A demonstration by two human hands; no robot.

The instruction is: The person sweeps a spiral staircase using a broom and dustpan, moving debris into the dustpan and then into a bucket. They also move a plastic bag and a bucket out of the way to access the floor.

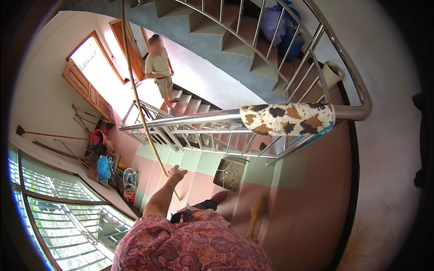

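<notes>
My left hand [177, 172] reaches forward with its fingers partly spread and nothing visible in them. A long, thin wooden pole [144, 120] passes behind my left wrist; whether they touch is unclear. At the lower right, a short straw broom [256, 210] is blurred, and its handle runs down to my right hand [253, 240]. Only a small part of that hand shows beside my patterned shirt. Ahead of my feet, a dustpan [231, 173] holding loose sweepings rests on the tiled steps.
A metal stair railing [203, 118] crosses ahead, with a spotted fabric cover [288, 119]. Beyond it, a person [159, 69] stands on the lower stairs. A bucket [330, 74] stands by the right wall. Bags and a red basin [98, 137] crowd the left wall near a barred window [67, 216].
</notes>
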